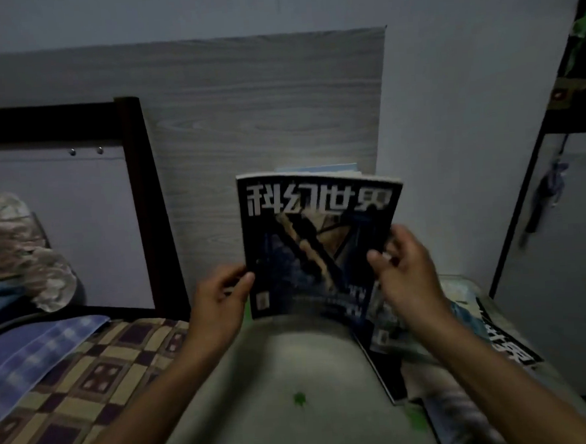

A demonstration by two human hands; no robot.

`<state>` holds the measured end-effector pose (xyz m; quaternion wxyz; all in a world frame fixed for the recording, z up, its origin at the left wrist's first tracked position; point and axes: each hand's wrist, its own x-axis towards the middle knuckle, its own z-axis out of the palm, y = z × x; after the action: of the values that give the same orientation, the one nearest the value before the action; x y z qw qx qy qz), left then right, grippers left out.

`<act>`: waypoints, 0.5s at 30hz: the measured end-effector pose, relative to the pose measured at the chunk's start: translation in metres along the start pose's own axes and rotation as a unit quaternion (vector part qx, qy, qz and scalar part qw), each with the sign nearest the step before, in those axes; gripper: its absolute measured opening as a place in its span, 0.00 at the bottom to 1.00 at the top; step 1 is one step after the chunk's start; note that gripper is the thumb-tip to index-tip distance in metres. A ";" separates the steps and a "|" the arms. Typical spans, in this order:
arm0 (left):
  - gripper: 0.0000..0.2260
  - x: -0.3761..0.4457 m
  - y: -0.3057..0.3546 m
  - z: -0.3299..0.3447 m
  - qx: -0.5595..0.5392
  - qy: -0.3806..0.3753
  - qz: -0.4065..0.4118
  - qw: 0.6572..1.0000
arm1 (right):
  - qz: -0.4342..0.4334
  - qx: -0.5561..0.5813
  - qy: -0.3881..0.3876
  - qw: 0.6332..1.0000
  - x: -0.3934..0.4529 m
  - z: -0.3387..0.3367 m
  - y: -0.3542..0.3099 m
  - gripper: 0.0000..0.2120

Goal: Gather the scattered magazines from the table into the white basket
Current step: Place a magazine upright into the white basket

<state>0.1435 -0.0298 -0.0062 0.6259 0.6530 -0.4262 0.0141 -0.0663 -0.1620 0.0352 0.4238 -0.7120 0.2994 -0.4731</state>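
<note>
Both hands, left (217,295) and right (407,269), pinch the magazine (316,241) upright at 12 o'clock over the table (294,376); light, floppy, slick, probably best gripped by its edges.

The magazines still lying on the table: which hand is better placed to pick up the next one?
The right hand, probably. The remaining magazines lie at the table's right side, just under it. The left hand grips the held magazine's far edge.

Dim room: pale wall (447,75), grey wood-grain panel (260,103), dark bed frame (139,197).
</note>
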 end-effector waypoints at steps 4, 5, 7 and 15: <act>0.08 0.072 0.018 0.024 0.001 0.033 0.052 0.998 | -0.008 0.000 0.089 0.996 0.083 -0.002 -0.017 0.06; 0.08 0.086 0.015 0.033 0.023 0.034 0.061 0.997 | 0.005 0.000 0.096 0.995 0.101 0.001 -0.013 0.06; 0.09 0.102 0.000 0.051 0.053 0.032 0.043 0.997 | 0.040 0.001 0.098 0.994 0.125 0.009 0.003 0.04; 0.08 0.106 -0.086 0.089 0.145 -0.041 -0.048 0.987 | 0.132 -0.078 0.087 0.984 0.139 0.035 0.089 0.05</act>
<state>0.2142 -0.1737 -0.0359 0.5063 0.7568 -0.4129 0.0191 0.0154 -0.3069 0.0075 0.3980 -0.6529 0.4627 -0.4486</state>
